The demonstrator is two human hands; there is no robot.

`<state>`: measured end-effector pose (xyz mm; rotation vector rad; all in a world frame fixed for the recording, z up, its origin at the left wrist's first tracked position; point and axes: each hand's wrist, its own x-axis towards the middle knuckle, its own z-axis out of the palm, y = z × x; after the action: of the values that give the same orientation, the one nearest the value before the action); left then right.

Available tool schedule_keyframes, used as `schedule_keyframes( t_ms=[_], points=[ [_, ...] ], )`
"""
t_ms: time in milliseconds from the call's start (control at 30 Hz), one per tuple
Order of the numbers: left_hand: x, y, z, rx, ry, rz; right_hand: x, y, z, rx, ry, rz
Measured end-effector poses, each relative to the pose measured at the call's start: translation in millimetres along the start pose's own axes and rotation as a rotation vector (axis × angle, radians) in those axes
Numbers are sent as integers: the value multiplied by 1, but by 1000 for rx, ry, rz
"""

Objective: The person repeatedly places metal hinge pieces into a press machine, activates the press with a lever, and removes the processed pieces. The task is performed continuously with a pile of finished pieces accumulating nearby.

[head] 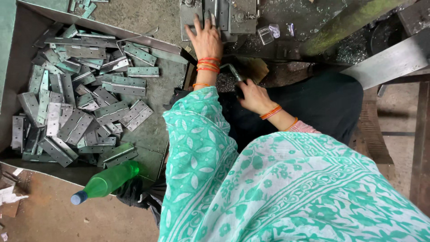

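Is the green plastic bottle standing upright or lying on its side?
Lying on its side: the green bottle rests lengthwise, blue cap pointing lower left, beside the tray of metal hinges.

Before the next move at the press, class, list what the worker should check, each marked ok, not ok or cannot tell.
1. Left hand flat on the machine block, fingers near the tooling: not ok.
2. Right hand gripping the metal lever: ok.
3. Hinge seated in the tooling: cannot tell.
4. Hinge plates stocked in the tray: ok.
5. Green bottle lying apart from both hands: ok.
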<state>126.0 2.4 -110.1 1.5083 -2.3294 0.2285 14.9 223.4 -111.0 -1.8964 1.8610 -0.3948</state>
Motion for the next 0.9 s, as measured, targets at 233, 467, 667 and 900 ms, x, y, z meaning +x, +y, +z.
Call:
schedule_keyframes(
  t_ms=[233, 467, 667, 900],
  points=[
    [-6, 5, -19, 12, -136, 21, 18, -11, -17, -118, -134, 56],
    [-3, -12, -10, -118, -5, 4, -16, 5, 57, -6, 51, 67],
    [-14, -2, 4, -136, -3, -9, -15, 24, 46, -10, -26, 67],
    [12, 12, 9, -146, -18, -5, 13, 24, 8, -100, -114, 66]
  ],
)
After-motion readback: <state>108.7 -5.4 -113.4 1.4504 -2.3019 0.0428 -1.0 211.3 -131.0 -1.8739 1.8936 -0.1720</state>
